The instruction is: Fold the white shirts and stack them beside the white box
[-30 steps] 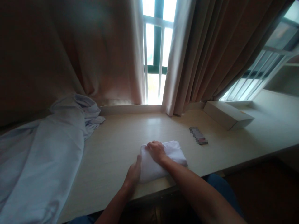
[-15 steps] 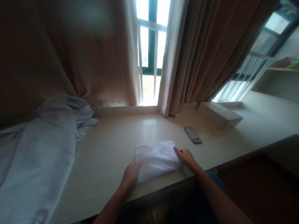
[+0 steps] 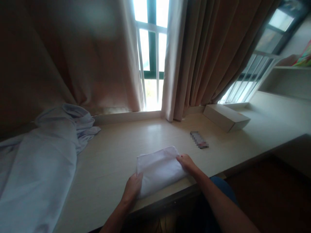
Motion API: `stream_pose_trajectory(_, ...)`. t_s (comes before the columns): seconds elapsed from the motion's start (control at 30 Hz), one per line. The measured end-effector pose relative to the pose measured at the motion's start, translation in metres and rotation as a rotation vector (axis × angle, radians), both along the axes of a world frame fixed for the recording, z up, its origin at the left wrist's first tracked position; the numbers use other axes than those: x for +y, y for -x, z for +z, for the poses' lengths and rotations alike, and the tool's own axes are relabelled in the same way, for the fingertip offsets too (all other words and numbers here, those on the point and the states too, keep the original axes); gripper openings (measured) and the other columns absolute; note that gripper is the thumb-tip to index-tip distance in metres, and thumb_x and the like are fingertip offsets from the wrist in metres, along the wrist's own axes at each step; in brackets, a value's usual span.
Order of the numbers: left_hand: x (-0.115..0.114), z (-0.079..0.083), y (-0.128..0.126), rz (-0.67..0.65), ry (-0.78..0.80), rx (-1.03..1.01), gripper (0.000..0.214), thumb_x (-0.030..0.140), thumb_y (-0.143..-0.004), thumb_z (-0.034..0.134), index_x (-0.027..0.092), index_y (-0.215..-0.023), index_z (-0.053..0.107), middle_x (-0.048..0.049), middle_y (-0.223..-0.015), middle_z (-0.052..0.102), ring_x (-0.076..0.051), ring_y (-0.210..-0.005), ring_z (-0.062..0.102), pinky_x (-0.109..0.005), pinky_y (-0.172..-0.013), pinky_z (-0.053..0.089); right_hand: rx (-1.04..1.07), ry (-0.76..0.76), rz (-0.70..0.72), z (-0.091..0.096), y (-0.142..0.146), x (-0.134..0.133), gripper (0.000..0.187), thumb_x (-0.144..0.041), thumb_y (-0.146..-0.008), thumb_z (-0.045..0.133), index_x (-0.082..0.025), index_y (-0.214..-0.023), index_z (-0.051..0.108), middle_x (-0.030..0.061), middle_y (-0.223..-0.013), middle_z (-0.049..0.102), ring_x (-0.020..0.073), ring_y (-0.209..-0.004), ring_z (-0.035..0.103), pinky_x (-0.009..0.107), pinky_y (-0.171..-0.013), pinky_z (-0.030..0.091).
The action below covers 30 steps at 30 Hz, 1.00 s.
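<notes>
A folded white cloth (image 3: pixel 159 171) lies near the front edge of the desk, roughly rectangular and slightly tilted, its right side farther back than its left. My left hand (image 3: pixel 133 186) grips its left edge, the thumb on top and the other fingers mostly hidden beneath or behind it. At the right edge, my right hand (image 3: pixel 187 162) is closed on the cloth with the thumb over the top. The fingers under the cloth on that side are hidden too.
A large heap of pale fabric (image 3: pixel 46 152) covers the desk's left side. Right of the cloth lies a pixelated flat object (image 3: pixel 199 139), with a long white box (image 3: pixel 226 118) behind it. Curtains (image 3: pixel 175 64) hang along the back, and the desk (image 3: pixel 107 161) ends close to my body.
My view has shifted slightly, so most things sit a little farther left. The cloth looks flatter and smoother, and both hands still hold its sides.
</notes>
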State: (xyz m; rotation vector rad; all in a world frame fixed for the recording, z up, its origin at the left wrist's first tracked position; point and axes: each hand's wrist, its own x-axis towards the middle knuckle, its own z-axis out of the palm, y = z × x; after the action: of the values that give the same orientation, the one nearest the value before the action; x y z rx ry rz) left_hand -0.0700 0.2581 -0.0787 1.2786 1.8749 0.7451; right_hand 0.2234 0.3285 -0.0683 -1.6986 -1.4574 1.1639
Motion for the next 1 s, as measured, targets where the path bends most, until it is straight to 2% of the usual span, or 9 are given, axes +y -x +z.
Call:
stream_pose_trajectory(0.1, -0.001, 0.003, 0.002, -0.042, 0.021, -0.008, 0.038, 0.045, -0.082, 0.044, 0.015, -0.066, 0.063, -0.0081, -0.068, 0.066, -0.022, -0.068, 0.060, -0.028, -0.061, 0.040, 0.037, 0.015, -0.018, 0.000, -0.001, 0.000, 0.024, -0.030, -0.075, 0.051, -0.016, -0.056, 0.053, -0.0027, -0.052, 0.045, 0.0102, -0.052, 0.039, 0.022, -0.048, 0.026)
stream_pose_trajectory(0.23, 0.003, 0.005, 0.006, -0.084, 0.038, -0.118, 0.049, 0.058, -0.080, 0.044, 0.015, -0.068, 0.064, -0.0063, -0.067, 0.066, -0.021, -0.065, 0.059, -0.027, -0.057, 0.038, 0.123, 0.083, 0.054, 0.009, -0.007, 0.002, 0.026, -0.037, -0.075, 0.055, -0.013, -0.071, 0.064, 0.0008, -0.060, 0.057, 0.0125, -0.051, 0.046, 0.023, -0.046, 0.031)
stream_pose_trajectory(0.3, 0.008, 0.006, 0.007, -0.101, 0.054, -0.088, 0.055, 0.064, -0.080, 0.042, 0.014, -0.070, 0.065, -0.0081, -0.070, 0.067, -0.023, -0.067, 0.061, -0.028, -0.058, 0.039, 0.032, 0.070, 0.074, 0.013, -0.008, 0.010, 0.035, -0.045, -0.079, 0.055, -0.012, -0.076, 0.068, 0.0048, -0.066, 0.064, 0.0148, -0.055, 0.053, 0.023, -0.049, 0.035)
stream_pose_trajectory(0.4, 0.012, 0.015, 0.005, -0.101, 0.035, 0.140, 0.055, 0.063, -0.082, 0.041, 0.014, -0.077, 0.066, -0.0116, -0.075, 0.068, -0.027, -0.074, 0.063, -0.031, -0.064, 0.041, -0.246, -0.011, 0.020, 0.013, -0.003, 0.026, 0.044, -0.050, -0.085, 0.051, -0.011, -0.073, 0.069, 0.0104, -0.072, 0.068, 0.0188, -0.064, 0.060, 0.024, -0.053, 0.038)
stream_pose_trajectory(0.53, 0.004, 0.036, -0.013, -0.035, -0.198, 0.536, 0.055, 0.056, -0.088, 0.034, 0.014, -0.113, 0.058, -0.0170, -0.105, 0.067, -0.031, -0.093, 0.063, -0.038, -0.078, 0.045, -0.412, -0.070, -0.068, 0.003, 0.010, 0.032, 0.036, -0.044, -0.087, 0.053, -0.013, -0.079, 0.070, 0.0166, -0.086, 0.070, 0.0242, -0.082, 0.064, 0.027, -0.065, 0.041)
stream_pose_trajectory(0.67, 0.005, 0.049, -0.047, -0.351, -0.497, 0.676, 0.050, 0.047, -0.091, 0.035, 0.013, -0.122, 0.057, -0.0182, -0.133, 0.054, -0.030, -0.131, 0.041, -0.042, -0.111, 0.026, -0.529, -0.138, -0.076, -0.006, 0.019, 0.027, 0.037, -0.043, -0.093, 0.042, -0.017, -0.095, 0.068, 0.0166, -0.098, 0.070, 0.0248, -0.088, 0.064, 0.030, -0.070, 0.042)
stream_pose_trajectory(0.77, 0.018, 0.041, -0.066, -0.481, -0.470, 0.702, 0.057, 0.054, -0.089, 0.040, 0.018, -0.131, 0.054, -0.0159, -0.147, 0.040, -0.033, -0.141, 0.025, -0.050, -0.115, 0.012, -0.565, -0.172, -0.019, -0.007, 0.022, 0.030, 0.032, -0.040, -0.094, 0.043, -0.019, -0.098, 0.067, 0.0123, -0.097, 0.070, 0.0218, -0.086, 0.064, 0.028, -0.069, 0.041)
stream_pose_trajectory(0.9, 0.037, 0.022, -0.063, -0.432, -0.265, 0.735, 0.070, 0.067, -0.084, 0.037, 0.028, -0.142, 0.042, -0.0146, -0.153, 0.032, -0.039, -0.142, 0.020, -0.060, -0.111, 0.008, -0.560, -0.173, 0.048, -0.004, 0.021, 0.041, 0.027, -0.036, -0.093, 0.045, -0.019, -0.096, 0.066, 0.0083, -0.096, 0.071, 0.0188, -0.086, 0.064, 0.024, -0.068, 0.040)
stream_pose_trajectory(1.0, 0.041, 0.015, -0.051, -0.398, -0.212, 0.780, 0.077, 0.073, -0.081, 0.032, 0.029, -0.144, 0.039, -0.0157, -0.153, 0.030, -0.042, -0.142, 0.017, -0.061, -0.110, 0.004, -0.562, -0.137, 0.069, 0.002, 0.022, 0.044, 0.030, -0.038, -0.093, 0.047, -0.016, -0.092, 0.067, 0.0121, -0.092, 0.070, 0.0220, -0.085, 0.064, 0.027, -0.069, 0.042)
